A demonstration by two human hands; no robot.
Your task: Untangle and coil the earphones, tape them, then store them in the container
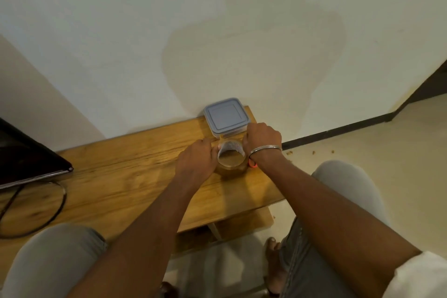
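Observation:
A roll of brown tape (pixel 231 165) stands on the wooden table (pixel 125 176), just in front of a square clear container (pixel 226 116) with a blue-grey lid on it. My left hand (pixel 197 158) grips the roll's left side, thumb at its inner white rim. My right hand (pixel 263 137) curls over the roll's far right edge, a metal bangle on the wrist. A small orange-red piece (pixel 253 164) peeks out under my right wrist; I cannot tell what it is. No earphone cord shows.
A dark laptop (pixel 29 159) lies at the table's left end, with a black cable (pixel 56 210) looping in front of it. The wall runs right behind the container. The table's right edge is close to my right hand. My knees are below the table.

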